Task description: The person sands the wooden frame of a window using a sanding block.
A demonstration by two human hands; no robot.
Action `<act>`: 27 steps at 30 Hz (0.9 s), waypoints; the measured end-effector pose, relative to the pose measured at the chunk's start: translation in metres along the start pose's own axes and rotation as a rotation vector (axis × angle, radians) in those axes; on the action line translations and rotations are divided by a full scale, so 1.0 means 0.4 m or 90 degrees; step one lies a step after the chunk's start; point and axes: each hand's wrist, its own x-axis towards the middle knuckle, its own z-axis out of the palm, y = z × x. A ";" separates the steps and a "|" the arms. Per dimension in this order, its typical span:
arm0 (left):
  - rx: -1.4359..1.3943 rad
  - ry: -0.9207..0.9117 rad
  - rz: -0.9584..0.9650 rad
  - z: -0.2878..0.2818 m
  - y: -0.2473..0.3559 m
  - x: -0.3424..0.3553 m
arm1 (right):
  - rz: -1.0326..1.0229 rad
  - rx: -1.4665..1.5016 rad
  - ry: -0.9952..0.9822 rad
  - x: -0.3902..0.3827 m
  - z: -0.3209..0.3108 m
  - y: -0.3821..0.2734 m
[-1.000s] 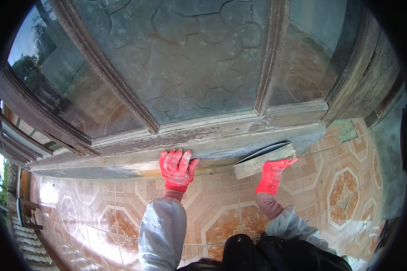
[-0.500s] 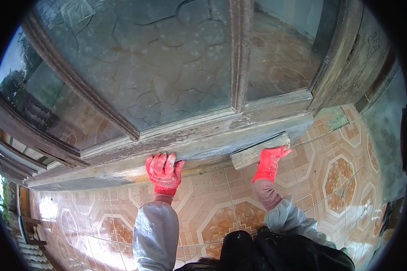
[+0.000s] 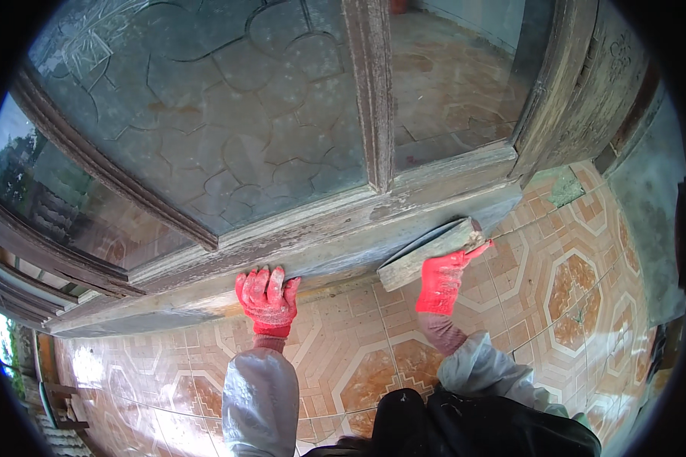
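Both of my hands wear red gloves smudged with pale cement. My left hand (image 3: 268, 298) rests on the edge of a low cement ledge (image 3: 335, 259), its fingers laid over the top and slightly apart. In my right hand (image 3: 443, 282) is a plastering float (image 3: 425, 254), a long flat board coated in grey cement. Its face is against or close to the ledge's front, slightly tilted, with a dark gap along its upper edge. The float's handle is hidden behind my fingers. Above the ledge runs the weathered wooden bottom rail (image 3: 297, 238) of a glazed frame.
Patterned glass panes (image 3: 259, 114) and wooden uprights (image 3: 370, 99) rise beyond the ledge. Brown patterned tiles (image 3: 366, 373) cover the floor. A grey-green patch (image 3: 565, 188) lies on the tiles by the right post. A grey wall (image 3: 648, 221) stands at the far right.
My right hand and the float have shifted a little left, and the float is tilted more. The left hand has slid slightly left along the ledge. The whole view has moved slightly too.
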 end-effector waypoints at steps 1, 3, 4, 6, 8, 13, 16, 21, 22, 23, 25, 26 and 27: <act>0.000 -0.002 0.003 -0.003 -0.002 0.001 | 0.041 0.309 -0.010 -0.009 0.029 0.019; -0.023 -0.020 0.008 -0.006 -0.001 0.009 | 0.326 1.115 -0.022 0.048 0.084 0.078; -0.020 -0.018 0.012 -0.007 -0.003 0.015 | 0.428 1.189 -0.001 0.109 0.126 0.103; -0.041 0.003 -0.001 -0.001 0.016 0.021 | 0.541 1.199 0.053 0.213 0.234 0.166; -0.022 -0.001 0.003 -0.001 0.023 0.020 | 0.577 1.190 0.068 0.239 0.244 0.186; 0.004 0.004 -0.012 -0.003 0.008 -0.001 | 0.344 1.046 0.052 0.017 0.005 0.029; -0.007 -0.016 -0.010 -0.016 0.011 0.011 | 0.147 1.041 0.055 -0.046 -0.061 0.030; -0.026 -0.045 0.011 -0.028 0.012 0.021 | 0.276 0.968 0.060 0.117 0.102 0.109; -0.020 -0.030 -0.001 -0.026 0.010 0.018 | 0.393 0.907 0.047 0.183 0.075 0.141; -0.021 -0.026 -0.005 -0.023 0.013 0.016 | 0.389 0.907 0.052 0.204 0.116 0.145; -0.019 0.010 -0.024 -0.006 0.029 0.019 | 0.448 0.591 0.203 0.237 0.188 0.142; -0.020 0.014 -0.028 -0.001 0.033 0.020 | 0.411 0.597 0.205 0.202 0.185 0.121; -0.009 0.009 -0.031 -0.005 0.027 0.015 | 0.353 0.684 0.179 0.157 0.119 0.086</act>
